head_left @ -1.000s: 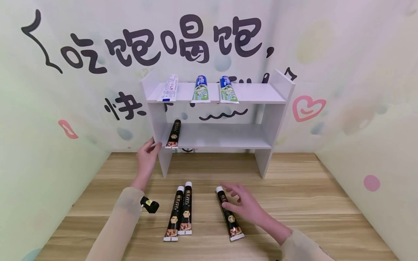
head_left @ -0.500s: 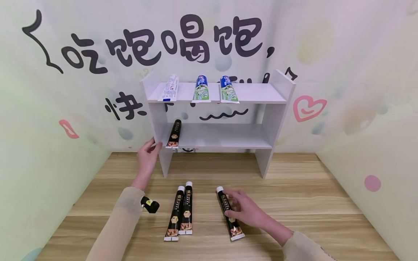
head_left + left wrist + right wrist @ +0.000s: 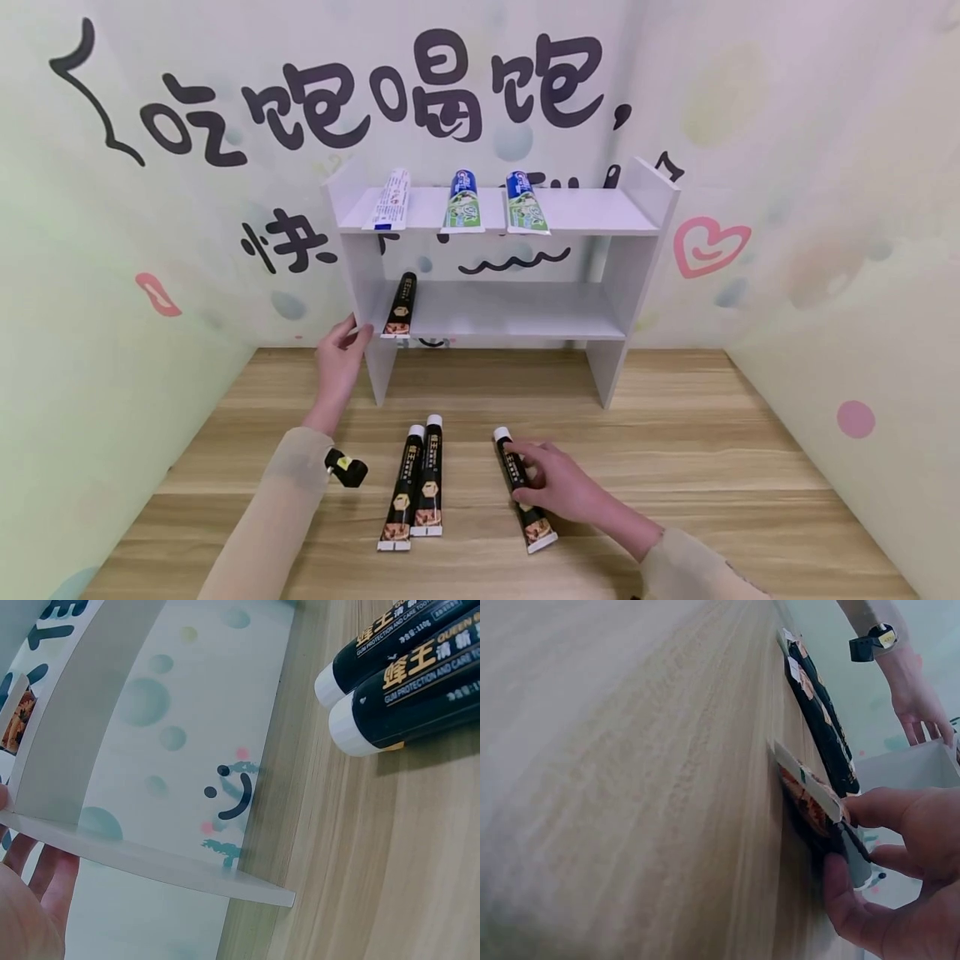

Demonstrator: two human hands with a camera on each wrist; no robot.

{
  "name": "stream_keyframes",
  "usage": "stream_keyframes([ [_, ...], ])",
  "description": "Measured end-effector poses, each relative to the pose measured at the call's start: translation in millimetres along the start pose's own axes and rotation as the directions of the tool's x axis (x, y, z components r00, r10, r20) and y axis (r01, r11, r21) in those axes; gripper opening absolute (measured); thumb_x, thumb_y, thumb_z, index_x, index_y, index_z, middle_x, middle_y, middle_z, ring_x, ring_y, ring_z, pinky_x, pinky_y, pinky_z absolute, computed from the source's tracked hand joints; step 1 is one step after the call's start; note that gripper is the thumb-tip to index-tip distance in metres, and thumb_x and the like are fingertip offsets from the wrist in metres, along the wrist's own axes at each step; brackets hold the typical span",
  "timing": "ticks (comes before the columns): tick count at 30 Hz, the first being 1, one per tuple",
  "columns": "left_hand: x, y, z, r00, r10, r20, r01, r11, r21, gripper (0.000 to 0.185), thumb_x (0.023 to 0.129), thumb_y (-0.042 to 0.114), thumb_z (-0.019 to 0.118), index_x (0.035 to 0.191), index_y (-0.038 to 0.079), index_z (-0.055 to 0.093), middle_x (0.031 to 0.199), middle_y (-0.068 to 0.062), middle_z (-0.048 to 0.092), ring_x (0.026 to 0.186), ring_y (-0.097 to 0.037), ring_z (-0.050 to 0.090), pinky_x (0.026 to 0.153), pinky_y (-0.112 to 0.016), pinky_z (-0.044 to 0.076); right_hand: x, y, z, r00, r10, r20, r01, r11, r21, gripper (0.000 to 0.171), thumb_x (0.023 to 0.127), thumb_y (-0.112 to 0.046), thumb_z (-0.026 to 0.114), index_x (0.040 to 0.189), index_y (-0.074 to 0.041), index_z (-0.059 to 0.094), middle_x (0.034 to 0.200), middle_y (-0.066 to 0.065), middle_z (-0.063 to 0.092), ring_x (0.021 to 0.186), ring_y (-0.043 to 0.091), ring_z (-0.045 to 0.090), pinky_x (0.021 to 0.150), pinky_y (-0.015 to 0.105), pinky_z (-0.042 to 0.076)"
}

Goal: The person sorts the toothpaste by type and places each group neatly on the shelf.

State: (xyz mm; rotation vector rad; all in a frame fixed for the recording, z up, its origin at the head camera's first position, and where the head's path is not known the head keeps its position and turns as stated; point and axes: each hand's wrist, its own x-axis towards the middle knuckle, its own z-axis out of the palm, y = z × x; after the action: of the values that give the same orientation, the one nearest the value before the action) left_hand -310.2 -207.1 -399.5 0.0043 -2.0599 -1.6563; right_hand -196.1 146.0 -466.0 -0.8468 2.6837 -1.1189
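Large dark characters on the wall point(image 3: 787, 108) above the shelf unit point(image 3: 517, 308) read 吃饱喝饱; 快 stands at its left. In front of it, the left black tube point(image 3: 431, 694) shows 蜂王, QUEEN and GUM PROTECTION AND CARE; the adjoining black tube point(image 3: 401, 634), 蜂王 and GUM PROTECTION AND CARE.

"What surrounds the wood-grain table point(image 3: 750, 475)?"

"3 pale walls point(image 3: 112, 375); the back wall point(image 3: 660, 108) past the far edge carries big dark characters point(image 3: 447, 87)."

"Other prints?"

"A pink heart outline point(image 3: 711, 247) above the far right corner, a purple dot point(image 3: 856, 419) beyond the right edge. The light is soft."
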Motion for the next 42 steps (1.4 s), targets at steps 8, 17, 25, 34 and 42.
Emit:
stream_keyframes([
  [8, -0.1, 4.1, -0.3, 1.000, -0.016, 0.010, 0.016, 1.000, -0.012, 0.042, 0.098, 0.022, 0.061, 0.139, 0.016, 0.058, 0.140, -0.013, 0.059, 0.096, -0.001, 0.059, 0.077, -0.005, 0.048, 6, -18, -4, 0.997, 0.005, 0.080, 0.006, 0.991, -0.136, 0.061, 0.084, -0.010, 0.074, 0.141, -0.009, 0.052, 0.069, -0.006, 0.050, 0.058, -0.001, 0.039, 0.062, 0.020, 0.039],
  [17, 2.4, 2.8, 1.6, 0.999, -0.036, 0.023, 0.037, 0.999, -0.023, 0.042, 0.098, 0.022, 0.061, 0.139, 0.017, 0.057, 0.141, -0.014, 0.058, 0.097, -0.002, 0.058, 0.077, -0.004, 0.048, 11, -23, -8, 0.982, 0.039, 0.187, -0.013, 0.990, -0.141, 0.063, 0.084, -0.008, 0.074, 0.142, -0.013, 0.050, 0.064, -0.007, 0.048, 0.058, 0.000, 0.042, 0.053, 0.018, 0.041],
  [25, 0.4, 3.8, 1.1, 1.000, -0.028, 0.007, 0.028, 1.000, -0.013, 0.041, 0.098, 0.023, 0.061, 0.138, 0.017, 0.058, 0.138, -0.014, 0.060, 0.094, 0.003, 0.058, 0.076, -0.004, 0.047, 15, -18, -15, 0.978, 0.026, 0.208, -0.035, 0.999, 0.041, 0.055, 0.087, -0.004, 0.069, 0.138, -0.017, 0.055, 0.077, 0.002, 0.061, 0.060, 0.003, 0.051, 0.053, 0.019, 0.046],
  [34, 1.9, 3.0, 1.3, 1.000, -0.028, 0.000, 0.028, 1.000, 0.003, 0.042, 0.098, 0.022, 0.061, 0.139, 0.016, 0.058, 0.138, -0.014, 0.060, 0.091, 0.008, 0.057, 0.076, -0.004, 0.047, 18, -25, -23, 0.985, 0.030, 0.168, -0.075, 0.960, 0.271, 0.082, 0.090, -0.013, 0.070, 0.157, -0.025, 0.025, 0.112, 0.018, 0.064, 0.090, 0.018, 0.068, 0.072, 0.026, 0.059],
  [42, -5.1, 18.4, -0.6, 0.999, -0.041, 0.012, 0.042, 0.999, -0.010, 0.041, 0.097, 0.019, 0.061, 0.138, 0.012, 0.058, 0.137, -0.016, 0.061, 0.088, 0.010, 0.057, 0.073, -0.003, 0.047, 30, -40, -39, 0.994, 0.035, 0.101, -0.067, 0.938, 0.341, 0.074, 0.092, -0.014, 0.069, 0.155, -0.010, 0.030, 0.116, 0.023, 0.060, 0.090, 0.019, 0.065, 0.071, 0.029, 0.060],
])
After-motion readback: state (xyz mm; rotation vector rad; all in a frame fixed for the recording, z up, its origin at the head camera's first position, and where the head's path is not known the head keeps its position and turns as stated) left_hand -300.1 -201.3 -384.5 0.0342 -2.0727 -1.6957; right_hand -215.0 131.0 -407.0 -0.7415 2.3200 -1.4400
